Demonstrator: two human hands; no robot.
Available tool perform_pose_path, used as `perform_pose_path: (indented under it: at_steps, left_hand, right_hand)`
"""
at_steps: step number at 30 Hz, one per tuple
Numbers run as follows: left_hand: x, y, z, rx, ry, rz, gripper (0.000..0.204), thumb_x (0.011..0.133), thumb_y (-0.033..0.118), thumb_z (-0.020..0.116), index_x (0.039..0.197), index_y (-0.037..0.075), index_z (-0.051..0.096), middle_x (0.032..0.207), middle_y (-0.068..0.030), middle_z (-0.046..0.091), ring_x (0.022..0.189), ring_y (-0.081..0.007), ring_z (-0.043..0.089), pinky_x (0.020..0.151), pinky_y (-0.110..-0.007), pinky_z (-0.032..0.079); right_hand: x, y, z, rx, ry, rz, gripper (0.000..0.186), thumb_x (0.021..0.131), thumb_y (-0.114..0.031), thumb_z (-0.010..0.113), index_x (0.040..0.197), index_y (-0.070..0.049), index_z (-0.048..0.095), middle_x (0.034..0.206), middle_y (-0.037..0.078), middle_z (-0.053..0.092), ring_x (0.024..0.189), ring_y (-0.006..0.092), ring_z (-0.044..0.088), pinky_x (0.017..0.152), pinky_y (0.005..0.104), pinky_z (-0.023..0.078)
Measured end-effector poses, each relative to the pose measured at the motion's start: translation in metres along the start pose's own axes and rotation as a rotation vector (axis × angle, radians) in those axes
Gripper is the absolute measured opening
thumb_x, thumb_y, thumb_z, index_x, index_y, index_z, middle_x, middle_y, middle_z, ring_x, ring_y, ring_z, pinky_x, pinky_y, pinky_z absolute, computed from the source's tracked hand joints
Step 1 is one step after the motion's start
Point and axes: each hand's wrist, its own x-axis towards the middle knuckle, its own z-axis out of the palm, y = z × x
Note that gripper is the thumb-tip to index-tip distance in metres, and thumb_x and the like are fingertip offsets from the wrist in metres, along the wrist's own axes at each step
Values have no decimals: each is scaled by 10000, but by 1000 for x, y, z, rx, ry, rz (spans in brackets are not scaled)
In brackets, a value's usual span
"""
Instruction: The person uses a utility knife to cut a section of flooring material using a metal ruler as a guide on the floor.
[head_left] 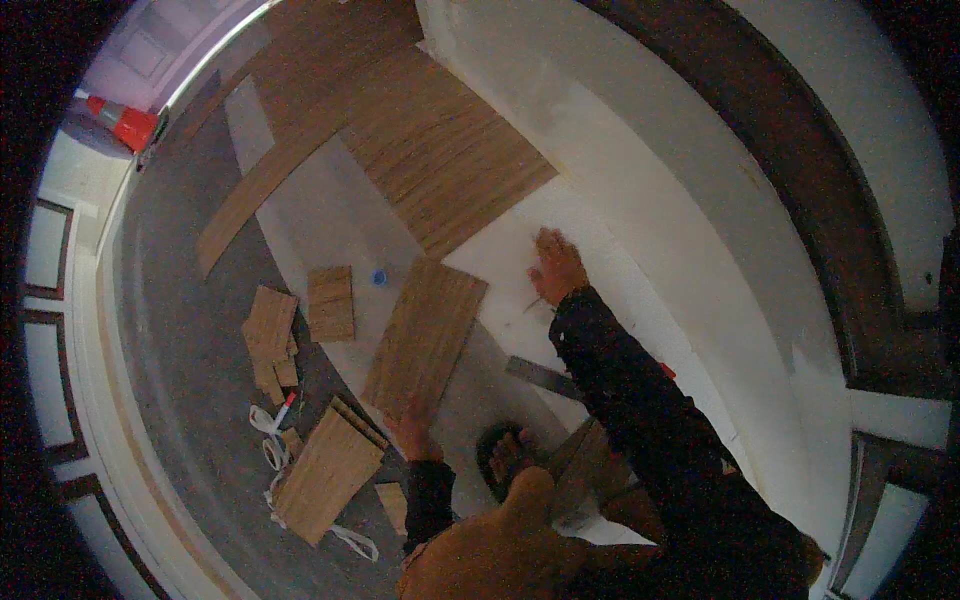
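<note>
My left hand [412,436] grips the near end of a cut wood-grain floor plank [428,325], which lies tilted over the pale underlay. My right hand [557,266] reaches forward over the white underlay [500,240], just short of the laid wood-grain flooring [450,140]. Its fingers look spread, though the picture is grainy. A thin, dark sliver shows beside its thumb, too small to name. Beneath my right forearm lies a metal ruler or square blade [543,377], partly hidden by the sleeve.
Loose plank offcuts [330,470] and a smaller piece [331,303] lie to the left, near white straps [352,541] and a red-and-white marker [286,408]. A blue round cap [379,277] sits on the underlay. A wall [640,170] borders the right; an orange cone [122,122] stands far left.
</note>
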Motion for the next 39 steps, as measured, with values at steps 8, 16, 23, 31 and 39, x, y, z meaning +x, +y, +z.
perform_pose_path:
  at_steps: [8, 16, 23, 31, 39]
  left_hand:
    - [46, -33, -73, 15, 164, 10, 777, 937, 260, 721, 1527, 105, 240, 1466, -120, 457, 1293, -282, 510, 1031, -471, 486]
    - [15, 21, -21, 59, 219, -50, 697, 937, 230, 705, 1496, 117, 304, 1439, -114, 470, 1295, -291, 501, 1034, -476, 472]
    - [-6, 31, -38, 35, 190, -268, 430, 978, 290, 618, 1354, 95, 544, 1299, -49, 594, 1184, -234, 576, 958, -436, 514]
    - [22, 6, 82, -37, -322, -189, 627, 1001, 338, 605, 1534, 92, 384, 1461, -56, 509, 1300, -220, 532, 1028, -389, 474]
    - [53, 16, 200, 5, -478, -237, 633, 1005, 357, 600, 1530, 83, 379, 1501, -117, 473, 1397, -275, 429, 1118, -405, 371]
  right_hand:
    - [-39, -92, -27, 298, -692, 49, 434, 950, -333, 575, 1224, -1, 628, 1303, 237, 600, 1201, 386, 579, 988, 504, 505]
    - [21, -152, 22, 321, -103, -43, 608, 909, -282, 673, 1415, 10, 506, 1331, 212, 552, 1237, 387, 512, 1013, 503, 449]
    - [3, -143, -19, 307, -448, 105, 653, 847, -388, 759, 1314, 25, 564, 1184, 234, 618, 1132, 402, 591, 980, 497, 484]
    - [-17, 5, -169, 528, -30, 214, 539, 854, -242, 814, 1261, -36, 528, 1119, 129, 677, 995, 246, 670, 877, 386, 555]
    - [49, 44, -202, 146, 158, 17, 687, 867, -247, 788, 1402, 42, 468, 1304, 227, 622, 1191, 300, 616, 1004, 395, 502]
